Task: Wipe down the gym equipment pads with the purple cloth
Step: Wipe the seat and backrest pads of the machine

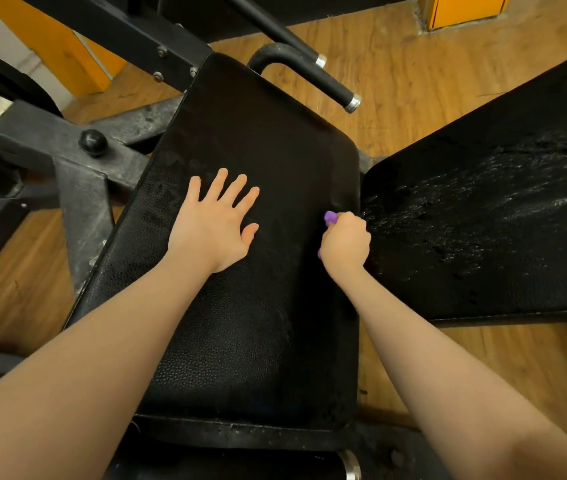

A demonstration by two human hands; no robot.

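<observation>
1. The wooden floor [396, 74] runs under everything, and two orange panels stand on it, at about eleven o'clock and one o'clock.
2. The black seat pad [251, 306] fills the middle of my view, running from six o'clock up toward twelve. Its leather-like surface is pebbled and dull.
3. A second black pad [504, 216] lies at three o'clock, just beside the seat pad's right edge. It is speckled with pale wet-looking marks, thickest toward its middle.
4. The grey metal frame [81, 188] of the machine sits at nine o'clock, scuffed, with a round black knob [92, 142] on top.
5. A black handle bar [323, 77] with a silver end cap curves out from behind the seat pad at twelve o'clock.
6. My left hand [212, 223] lies flat on the seat pad just left of centre, palm down and fingers spread and straight. This grip has hold of nothing; it only presses on the pad.
7. My right hand [344, 242] is a closed fist at the seat pad's right edge, close to the gap between the two pads. Its grip is curled tight round the cloth.
8. The purple cloth [330, 217] is bunched inside that fist. Only a small tuft shows at the top of the fist and a sliver below it, at the seat pad's right edge.
</observation>
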